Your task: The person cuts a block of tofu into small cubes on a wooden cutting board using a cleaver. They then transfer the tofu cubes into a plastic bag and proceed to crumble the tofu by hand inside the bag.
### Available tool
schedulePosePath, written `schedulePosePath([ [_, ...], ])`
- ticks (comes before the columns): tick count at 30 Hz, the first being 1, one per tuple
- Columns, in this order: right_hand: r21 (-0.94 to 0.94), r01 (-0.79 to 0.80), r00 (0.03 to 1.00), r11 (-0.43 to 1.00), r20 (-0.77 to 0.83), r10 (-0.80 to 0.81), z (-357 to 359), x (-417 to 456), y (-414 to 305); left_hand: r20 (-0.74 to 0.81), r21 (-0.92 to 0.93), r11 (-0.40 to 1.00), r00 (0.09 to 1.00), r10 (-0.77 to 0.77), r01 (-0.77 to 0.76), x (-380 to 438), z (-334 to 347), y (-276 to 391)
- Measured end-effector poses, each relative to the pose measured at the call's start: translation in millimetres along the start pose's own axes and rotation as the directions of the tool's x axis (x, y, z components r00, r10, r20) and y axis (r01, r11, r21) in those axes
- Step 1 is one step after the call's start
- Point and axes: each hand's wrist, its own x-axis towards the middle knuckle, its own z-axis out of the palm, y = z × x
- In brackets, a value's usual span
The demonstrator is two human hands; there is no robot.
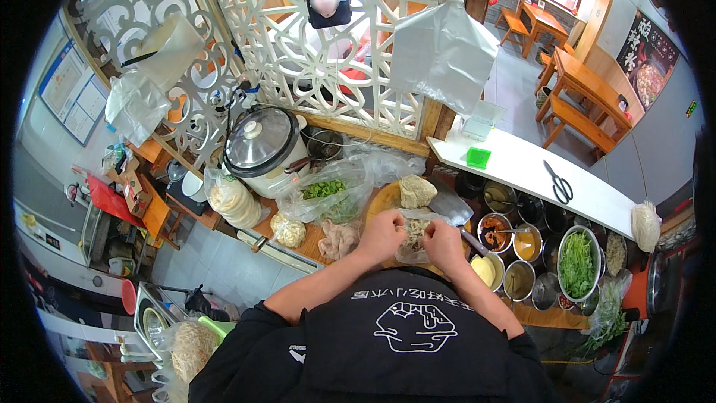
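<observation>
Both my hands are over a round wooden chopping board [386,199]. My left hand [384,235] pinches the left side of a clear plastic bag [414,256] that holds shredded, pale brownish food [417,230]. On the bag's right side, my right hand [444,242] has its fingers closed on the plastic. Behind the bag lies a pale, lumpy piece of food [417,191]. A cleaver [452,206] rests at the board's right, its dark handle pointing towards my right hand. A crumpled pale cloth [339,239] lies left of my left hand.
A lidded cooker [263,145], stacked flatbreads in plastic [232,201] and bagged greens [324,190] stand left and behind. To the right are metal pots with sauces [496,233] and a bowl of green herbs [579,263]. Scissors [559,182] lie on a white shelf [520,165]. A plastic bag [444,50] hangs ahead.
</observation>
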Motion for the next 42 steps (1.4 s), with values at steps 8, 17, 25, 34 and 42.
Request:
schedulePosePath([
  [8, 0.267, 0.053, 0.994, 0.962, 0.078, -0.077, 6, 1, 11, 0.188, -0.316, 0.941, 0.980, -0.063, 0.121, 6, 8, -17],
  [17, 0.411, -0.032, 0.981, 0.911, 0.189, -0.051, -2, 1, 4, 0.295, -0.524, 0.793, 0.939, -0.174, 0.311, 4, 13, -19],
  [25, 0.499, -0.097, 0.988, 0.861, 0.153, 0.023, 3, 5, 12, 0.326, -0.576, 0.759, 0.937, -0.125, 0.302, 8, 18, -22],
  [34, 0.314, -0.016, 0.998, 0.949, -0.050, 0.033, 8, 3, 2, 0.121, -0.435, 0.888, 0.987, -0.108, 0.150, 5, 27, -23],
  [42, 0.308, -0.069, 0.994, 0.949, -0.063, 0.093, 6, 6, 2, 0.029, -0.368, 0.924, 0.994, -0.103, 0.106, 7, 19, -17],
])
